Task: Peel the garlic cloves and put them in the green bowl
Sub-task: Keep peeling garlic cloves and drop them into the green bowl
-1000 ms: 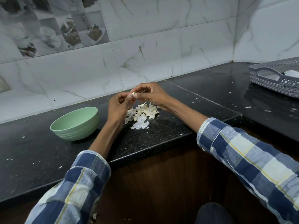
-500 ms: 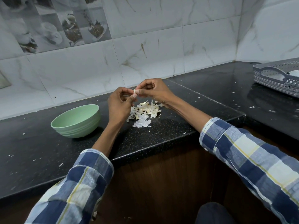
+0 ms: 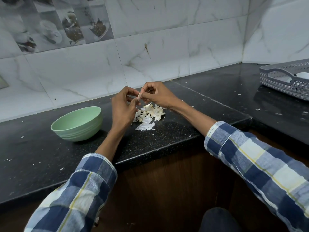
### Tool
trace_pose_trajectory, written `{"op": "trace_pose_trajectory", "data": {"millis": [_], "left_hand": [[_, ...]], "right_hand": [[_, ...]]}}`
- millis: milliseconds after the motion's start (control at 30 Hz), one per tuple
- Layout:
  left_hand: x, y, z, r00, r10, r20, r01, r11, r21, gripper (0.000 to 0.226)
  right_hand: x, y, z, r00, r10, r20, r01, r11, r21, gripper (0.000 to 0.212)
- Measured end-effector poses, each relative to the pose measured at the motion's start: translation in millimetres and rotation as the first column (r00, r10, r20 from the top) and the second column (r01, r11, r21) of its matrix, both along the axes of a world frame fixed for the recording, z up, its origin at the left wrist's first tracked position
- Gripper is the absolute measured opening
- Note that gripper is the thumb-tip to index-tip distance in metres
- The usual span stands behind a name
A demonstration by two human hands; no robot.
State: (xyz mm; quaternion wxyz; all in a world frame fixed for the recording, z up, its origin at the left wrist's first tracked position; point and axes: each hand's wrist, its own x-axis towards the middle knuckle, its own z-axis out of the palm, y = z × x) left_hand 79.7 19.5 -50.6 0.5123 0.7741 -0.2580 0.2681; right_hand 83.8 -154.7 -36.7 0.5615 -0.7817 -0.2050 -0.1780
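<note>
A small pale garlic clove (image 3: pixel 139 96) is pinched between the fingertips of my left hand (image 3: pixel 122 108) and my right hand (image 3: pixel 156 95), both raised just above the black counter. A thin strip of skin hangs below my right fingers. Under the hands lies a heap of white garlic skins and cloves (image 3: pixel 148 115). The green bowl (image 3: pixel 77 123) stands on the counter to the left of my left hand; its inside is not visible from here.
A grey perforated basket (image 3: pixel 286 79) with something white in it sits at the far right of the black counter (image 3: pixel 167 136). Bits of skin are scattered over the counter. A tiled wall runs behind; a wooden cabinet front is below the counter edge.
Both hands stay together on the clove, with the fingers shifting slightly. A strip of skin now hangs from my right fingers. The view has drifted a little.
</note>
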Motion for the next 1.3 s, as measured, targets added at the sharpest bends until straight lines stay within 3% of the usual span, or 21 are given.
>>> {"op": "trace_pose_trajectory", "data": {"millis": [267,667,867,1067,1167,1300], "left_hand": [[-2.6,-0.6,0.2,0.999,-0.027,0.028,0.027,1.0,-0.002,0.012],[2.4,-1.0,3.0,0.985,-0.099,-0.142,0.083,0.99,-0.116,0.026],[2.0,-6.4,-0.7,0.997,0.038,-0.062,-0.038,0.999,0.015,0.024],[3.7,-6.4,-0.4,0.997,0.036,-0.075,-0.033,0.999,0.04,0.02],[6.7,-5.9,-1.0,0.993,0.023,-0.119,-0.024,1.0,-0.007,0.01],[11.3,-3.4,0.5,0.977,-0.037,-0.208,0.017,0.995,-0.098,0.018]], "right_hand": [[-4.3,0.3,2.6,0.998,0.058,-0.004,-0.058,0.998,-0.027,0.003],[-4.2,3.2,6.0,0.997,0.042,-0.062,-0.04,0.999,0.023,0.006],[-5.1,4.4,5.9,0.999,0.039,-0.031,-0.04,0.999,-0.03,0.002],[-6.5,5.5,5.9,0.996,0.076,-0.053,-0.076,0.997,-0.008,0.002],[-8.7,5.9,7.4,0.994,0.099,-0.051,-0.098,0.995,0.008,0.001],[-10.8,5.5,8.8,0.991,0.122,-0.049,-0.122,0.992,0.021,0.006]]}}
